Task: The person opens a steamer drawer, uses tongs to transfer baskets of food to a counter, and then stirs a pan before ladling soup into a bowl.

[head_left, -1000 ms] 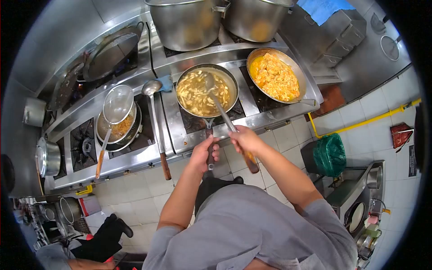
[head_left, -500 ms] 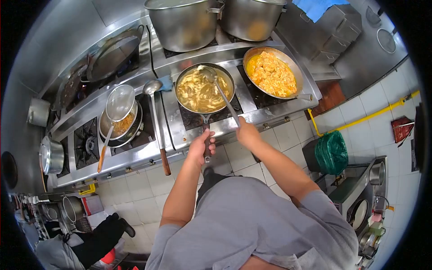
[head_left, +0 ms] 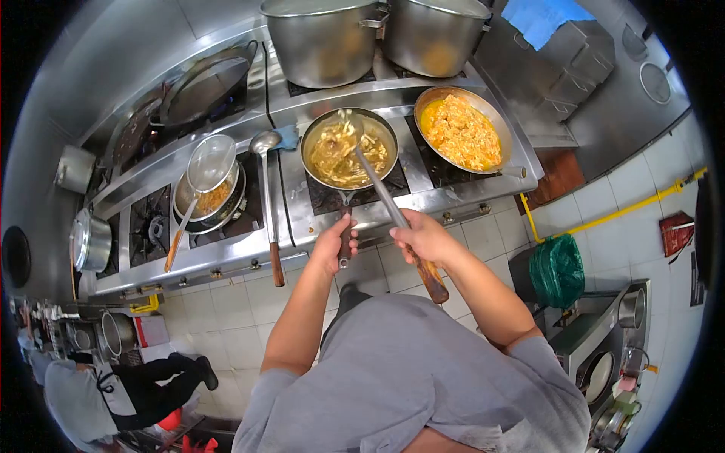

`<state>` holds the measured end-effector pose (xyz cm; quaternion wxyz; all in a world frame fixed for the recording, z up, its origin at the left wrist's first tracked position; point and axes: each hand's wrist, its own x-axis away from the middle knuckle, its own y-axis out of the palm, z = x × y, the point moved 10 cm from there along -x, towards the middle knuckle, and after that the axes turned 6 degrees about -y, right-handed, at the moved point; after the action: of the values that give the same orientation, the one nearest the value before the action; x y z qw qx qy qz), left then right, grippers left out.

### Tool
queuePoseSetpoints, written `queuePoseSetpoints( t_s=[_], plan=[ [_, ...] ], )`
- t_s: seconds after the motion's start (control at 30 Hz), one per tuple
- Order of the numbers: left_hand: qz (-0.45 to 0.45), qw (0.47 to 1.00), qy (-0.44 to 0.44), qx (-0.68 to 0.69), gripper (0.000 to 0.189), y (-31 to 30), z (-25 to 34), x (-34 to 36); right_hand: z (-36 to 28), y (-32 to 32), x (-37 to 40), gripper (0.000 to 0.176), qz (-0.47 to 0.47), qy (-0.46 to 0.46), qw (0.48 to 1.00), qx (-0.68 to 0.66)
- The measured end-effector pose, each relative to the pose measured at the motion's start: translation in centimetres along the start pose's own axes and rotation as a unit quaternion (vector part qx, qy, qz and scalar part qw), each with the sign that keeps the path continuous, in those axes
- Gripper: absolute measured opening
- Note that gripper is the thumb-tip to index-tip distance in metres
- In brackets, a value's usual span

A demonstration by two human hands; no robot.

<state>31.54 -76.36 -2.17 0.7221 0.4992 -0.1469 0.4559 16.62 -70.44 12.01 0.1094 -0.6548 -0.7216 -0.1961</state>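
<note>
The left hand (head_left: pixel 337 243) is closed round the handle of the pan (head_left: pixel 304 151), which sits on the stove (head_left: pixel 453 198) just ahead of the hand, full of pale strips in brown broth. The right hand (head_left: pixel 424 235) is just right of the left and apart from it, fist wrapped tight on the ladle (head_left: pixel 381 195). The ladle's wooden end sticks out behind the fist toward the person, while the steel shaft runs forward and left, its bowl down in the far side of the pan. Ahead and right of the right hand stands a second pan (head_left: pixel 506 142) of orange food. Further ahead are two big pots (head_left: pixel 325 53). Left of the left hand a spare ladle (head_left: pixel 266 196) lies across the stove — its wooden handle overhangs the front edge. Beyond that, a strainer (head_left: pixel 211 160) rests on a small pot (head_left: pixel 226 213). Behind and right of the right hand, a green bag (head_left: pixel 556 268) stands on the floor tiles.
</note>
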Motion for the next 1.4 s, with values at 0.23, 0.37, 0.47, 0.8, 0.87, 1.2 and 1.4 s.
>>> queuePoseSetpoints(
  t_s=[0.23, 0.37, 0.47, 0.8, 0.87, 1.2, 1.4],
  plan=[
    [0.027, 0.999, 0.023, -0.033, 0.034, -0.6, 0.7, -0.3, -3.6, -1.7, 0.9, 0.058, 0.111, -0.133, 0.970, 0.172],
    [0.028, 0.999, 0.008, -0.039, 0.030, -0.5, 1.1, -0.3, -5.7, -2.5, 1.6, 0.062, 0.192, -0.205, 0.901, 0.332],
    [0.012, 0.999, -0.034, -0.028, 0.023, 1.0, 1.6, 0.6, -2.9, -4.3, 0.2, 0.065, 0.257, -0.260, 0.816, 0.447],
    [-0.098, 0.987, -0.123, 0.035, 0.021, 2.0, 0.5, -2.5, 14.5, -8.8, -0.3, 0.063, 0.235, -0.007, 0.817, 0.526],
    [-0.036, 0.994, -0.104, -0.025, 0.037, 2.3, 0.7, -1.6, 15.3, -8.8, 1.7, 0.065, 0.226, 0.005, 0.870, 0.438],
    [0.078, 0.879, -0.026, -0.470, 0.036, 3.9, -1.3, 7.1, 19.4, -7.6, 14.8, 0.038, 0.302, -0.071, 0.891, 0.332],
    [-0.100, 0.816, -0.079, -0.563, 0.037, 13.8, -15.2, 17.1, 25.9, -8.2, 33.4, 0.027, 0.309, -0.063, 0.877, 0.363]
  ],
)
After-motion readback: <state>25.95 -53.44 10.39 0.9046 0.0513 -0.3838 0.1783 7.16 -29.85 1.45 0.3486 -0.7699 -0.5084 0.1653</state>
